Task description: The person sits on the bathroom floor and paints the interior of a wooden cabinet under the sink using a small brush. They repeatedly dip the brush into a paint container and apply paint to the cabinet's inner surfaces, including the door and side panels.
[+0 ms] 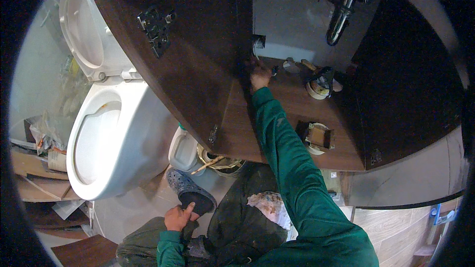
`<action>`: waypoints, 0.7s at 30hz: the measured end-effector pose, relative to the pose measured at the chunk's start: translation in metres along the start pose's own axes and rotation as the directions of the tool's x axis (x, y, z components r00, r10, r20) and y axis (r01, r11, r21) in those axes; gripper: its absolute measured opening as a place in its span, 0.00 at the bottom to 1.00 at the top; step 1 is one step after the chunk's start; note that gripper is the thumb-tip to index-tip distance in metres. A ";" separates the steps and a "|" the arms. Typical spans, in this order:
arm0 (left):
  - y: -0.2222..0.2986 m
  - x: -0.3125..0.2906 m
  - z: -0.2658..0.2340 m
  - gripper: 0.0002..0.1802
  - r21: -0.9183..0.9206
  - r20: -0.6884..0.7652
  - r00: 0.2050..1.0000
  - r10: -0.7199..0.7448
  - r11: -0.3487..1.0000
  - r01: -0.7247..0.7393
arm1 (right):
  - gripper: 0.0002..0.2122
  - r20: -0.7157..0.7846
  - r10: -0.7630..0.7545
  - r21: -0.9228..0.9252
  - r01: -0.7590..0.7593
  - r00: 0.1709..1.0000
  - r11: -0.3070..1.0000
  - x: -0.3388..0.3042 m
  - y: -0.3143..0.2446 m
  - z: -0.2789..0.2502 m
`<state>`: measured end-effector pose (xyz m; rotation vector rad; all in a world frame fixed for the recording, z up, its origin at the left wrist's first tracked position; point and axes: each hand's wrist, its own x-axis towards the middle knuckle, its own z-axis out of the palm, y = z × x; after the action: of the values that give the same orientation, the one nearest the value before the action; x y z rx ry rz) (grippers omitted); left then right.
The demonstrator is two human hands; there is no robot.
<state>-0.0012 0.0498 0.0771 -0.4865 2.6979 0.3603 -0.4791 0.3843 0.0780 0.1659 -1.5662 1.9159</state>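
Note:
My right hand reaches deep into a dark brown cabinet, by the back left corner. Its fingers look curled, but shadow hides the tips and whatever is in them. Just above them, a pale cable hangs from a square wall opening. A small dark piece lies beside this hand, too small to name. Low in the view, my left hand rests by my ankle, one finger stretched out, with nothing seen in it. The foot there wears a grey clog.
On the cabinet floor stand a round tub with a dark rag over it and a small open box. A chrome drain trap hangs above. To the left is a white toilet; a plastic container and a bucket stand beside it.

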 end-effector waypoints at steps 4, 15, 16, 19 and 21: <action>-0.002 0.001 0.003 0.46 -0.010 -0.021 0.999 0.025 1.000 -0.025 | 0.15 -0.024 -0.008 -0.204 0.003 1.000 0.979 -0.003 -0.010 -0.002; -0.081 0.030 0.077 0.23 0.266 -0.123 0.907 0.403 0.894 -0.362 | 0.17 -0.053 0.025 -0.381 -0.043 0.998 0.923 -0.003 0.003 -0.012; -0.085 0.031 0.081 0.27 0.295 -0.194 0.850 0.490 0.855 -0.426 | 0.16 -0.057 0.027 -0.377 -0.047 0.998 0.925 -0.003 0.011 -0.012; -0.084 0.032 0.080 0.26 0.331 -0.106 0.891 0.442 0.860 -0.388 | 0.14 -0.109 0.096 -0.409 -0.133 0.989 0.903 -0.002 0.032 -0.014; -0.075 0.029 0.072 0.25 0.267 -0.090 0.926 0.368 0.904 -0.333 | 0.14 -0.109 0.058 -0.387 -0.096 0.992 0.917 0.001 0.038 -0.013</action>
<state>0.0244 -0.0046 -0.0130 0.0553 2.9109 0.0797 -0.4967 0.3939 0.0433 -0.1598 -1.8751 1.5982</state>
